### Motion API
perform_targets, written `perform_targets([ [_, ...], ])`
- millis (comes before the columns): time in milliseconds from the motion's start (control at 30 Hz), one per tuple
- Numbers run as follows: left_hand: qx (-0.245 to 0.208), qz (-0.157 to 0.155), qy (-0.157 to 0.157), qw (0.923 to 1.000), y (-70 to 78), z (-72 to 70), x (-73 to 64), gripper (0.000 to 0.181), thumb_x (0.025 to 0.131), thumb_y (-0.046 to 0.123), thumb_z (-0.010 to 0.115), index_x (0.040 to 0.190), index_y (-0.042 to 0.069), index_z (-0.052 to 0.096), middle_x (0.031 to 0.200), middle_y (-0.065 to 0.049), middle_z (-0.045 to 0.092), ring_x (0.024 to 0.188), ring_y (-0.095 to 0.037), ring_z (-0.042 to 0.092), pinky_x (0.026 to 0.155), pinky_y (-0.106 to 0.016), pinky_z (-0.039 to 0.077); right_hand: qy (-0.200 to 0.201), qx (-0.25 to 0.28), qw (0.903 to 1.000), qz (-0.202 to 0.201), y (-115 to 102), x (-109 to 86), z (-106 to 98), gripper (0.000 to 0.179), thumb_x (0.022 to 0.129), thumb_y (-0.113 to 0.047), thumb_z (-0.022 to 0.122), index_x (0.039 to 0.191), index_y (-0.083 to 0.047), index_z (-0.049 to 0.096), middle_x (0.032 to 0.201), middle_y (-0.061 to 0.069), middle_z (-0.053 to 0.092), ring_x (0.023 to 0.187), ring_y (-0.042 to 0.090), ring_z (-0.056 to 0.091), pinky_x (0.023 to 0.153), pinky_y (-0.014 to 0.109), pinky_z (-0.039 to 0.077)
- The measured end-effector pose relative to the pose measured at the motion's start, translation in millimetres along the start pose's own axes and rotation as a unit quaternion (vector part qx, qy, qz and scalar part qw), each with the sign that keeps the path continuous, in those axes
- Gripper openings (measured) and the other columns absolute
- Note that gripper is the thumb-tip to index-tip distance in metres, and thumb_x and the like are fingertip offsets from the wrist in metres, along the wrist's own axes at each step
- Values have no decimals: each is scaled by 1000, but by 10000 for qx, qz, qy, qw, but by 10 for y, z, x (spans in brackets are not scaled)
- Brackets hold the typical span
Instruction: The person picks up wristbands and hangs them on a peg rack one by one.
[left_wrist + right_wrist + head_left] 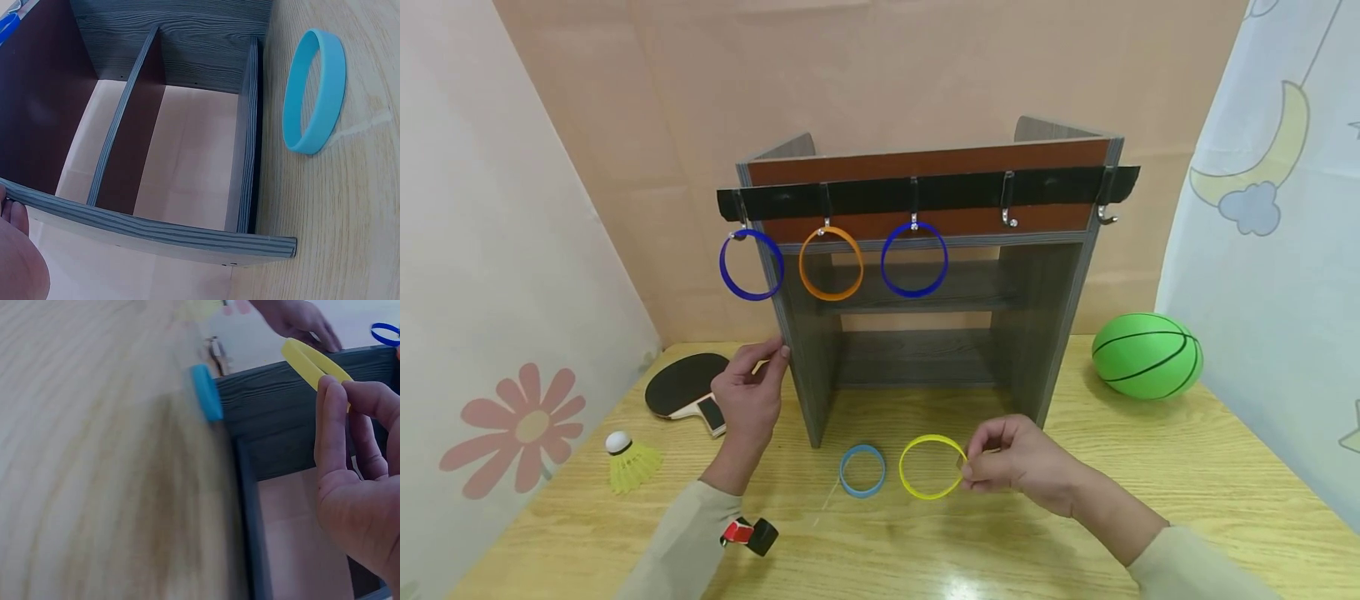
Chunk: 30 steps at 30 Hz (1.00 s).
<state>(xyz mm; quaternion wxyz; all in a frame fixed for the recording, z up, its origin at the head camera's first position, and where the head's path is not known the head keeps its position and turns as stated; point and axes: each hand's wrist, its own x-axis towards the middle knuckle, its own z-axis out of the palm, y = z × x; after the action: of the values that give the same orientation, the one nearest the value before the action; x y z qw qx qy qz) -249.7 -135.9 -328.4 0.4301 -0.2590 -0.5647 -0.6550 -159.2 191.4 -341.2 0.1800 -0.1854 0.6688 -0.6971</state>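
Observation:
My right hand (1018,462) pinches a yellow wristband (928,498) by its right edge between thumb and fingers, and the band (309,362) also shows in the right wrist view. My left hand (752,396) grips the front edge of the left side panel of a small grey wooden shelf (803,375), thumb and fingertips at the edge. A light blue wristband (843,483) stands on the table to the left of the yellow one. From the hook rail (865,198) hang a blue wristband (724,271), an orange wristband (802,275) and another blue wristband (883,275); its two right-hand hooks are bare.
At the left lie a black table-tennis paddle (681,383) and a yellow shuttlecock (634,467). A green ball (1146,357) sits to the right of the shelf. Wall sheets (925,75) stand behind the wooden table (1150,475).

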Motion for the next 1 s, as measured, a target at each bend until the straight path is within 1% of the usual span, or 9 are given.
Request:
perform_targets([
  [167, -36, -9, -8, 10000, 1, 2, 0, 13, 78, -18, 65, 92, -19, 66, 83, -8, 66, 81, -15, 62, 75, -27, 56, -14, 91, 9994, -327, -98, -19, -57, 16, 82, 6, 63, 77, -9, 63, 79, 10, 63, 78, 23, 65, 76, 37, 56],
  [267, 16, -2, -17, 10000, 4, 1, 0, 13, 79, -18, 65, 92, -18, 66, 83, -10, 66, 81, -14, 62, 75, -26, 56, -78, 292, 9981, -540, -157, -22, -89, 19, 84, 8, 60, 79, -10, 64, 80, 7, 64, 80, 21, 65, 78, 35, 56],
  [367, 53, 0, -25, 10000, 10, 0, -1, 13, 79, -17, 66, 92, -18, 66, 83, -13, 65, 81, -14, 62, 75, -26, 56, -171, 583, 9943, -877, -240, -18, -121, 21, 85, 11, 58, 82, -9, 65, 82, 5, 65, 81, 20, 66, 79, 33, 56],
  [467, 49, -1, -27, 10000, 17, -1, -2, 13, 79, -17, 66, 92, -18, 66, 83, -13, 65, 81, -14, 62, 75, -26, 56, -263, 969, 9868, -1268, -346, -14, -145, 23, 86, 13, 55, 84, -7, 66, 85, 6, 66, 82, 19, 67, 78, 29, 56],
  [600, 59, 11, -31, 10000, 18, 0, -3, 13, 79, -18, 65, 92, -18, 66, 83, -13, 65, 81, -14, 62, 75, -26, 56, -307, 1390, 9732, -1807, -490, -24, -168, 27, 88, 17, 48, 87, -4, 66, 90, 9, 66, 84, 19, 67, 77, 24, 55],
  [700, 83, 18, -31, 10000, 13, 1, -4, 13, 79, -17, 66, 92, -18, 66, 83, -17, 65, 81, -14, 62, 75, -26, 55, -187, 1580, 9644, -2111, -582, -39, -179, 31, 89, 18, 43, 88, -3, 66, 91, 10, 65, 85, 19, 67, 78, 23, 54],
  [867, 109, 17, -9, 9999, 17, 2, -4, 12, 79, -16, 67, 91, -18, 67, 83, -18, 65, 81, -14, 62, 74, -25, 56, 140, 1785, 9526, -2458, -731, -45, -191, 31, 91, 18, 42, 86, 0, 66, 86, 10, 67, 85, 20, 67, 78, 23, 54],
  [1000, 126, 31, -9, 9999, 21, 2, -4, 13, 79, -17, 66, 91, -18, 67, 83, -18, 65, 81, -14, 63, 74, -25, 56, 169, 1997, 9392, -2787, -863, -32, -198, 30, 91, 19, 42, 86, 3, 67, 86, 13, 67, 85, 23, 67, 78, 24, 54],
])
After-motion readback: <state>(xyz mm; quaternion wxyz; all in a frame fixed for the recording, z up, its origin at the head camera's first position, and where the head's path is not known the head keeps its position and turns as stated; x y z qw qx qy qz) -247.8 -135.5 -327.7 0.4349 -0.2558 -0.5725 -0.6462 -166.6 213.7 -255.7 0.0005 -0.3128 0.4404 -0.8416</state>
